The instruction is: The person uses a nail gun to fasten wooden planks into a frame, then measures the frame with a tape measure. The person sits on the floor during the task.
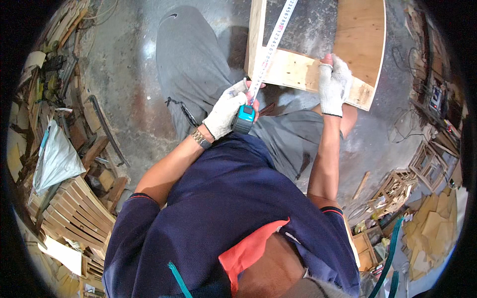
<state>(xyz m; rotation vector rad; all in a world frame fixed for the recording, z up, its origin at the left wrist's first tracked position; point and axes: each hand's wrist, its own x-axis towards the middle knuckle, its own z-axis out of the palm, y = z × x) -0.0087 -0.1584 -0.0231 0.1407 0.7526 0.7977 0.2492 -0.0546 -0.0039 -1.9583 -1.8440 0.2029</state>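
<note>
My left hand, in a white knit glove with bare fingertips, is closed around a teal and black tape measure. Its white blade runs out away from me, alongside an upright pale wooden bar, past the top edge of the view. The bar belongs to a wooden frame with a plywood crosspiece and a wide, curved brown panel on the right. My right hand, gloved the same way, grips the crosspiece near that panel, fingers curled over it; the far side of its grip is hidden.
Grey concrete floor surrounds my bent legs. Wood scraps and a white sack lie at the left, above a stack of curved slats. Cables, small wooden frames and brown sheet pieces lie at the right.
</note>
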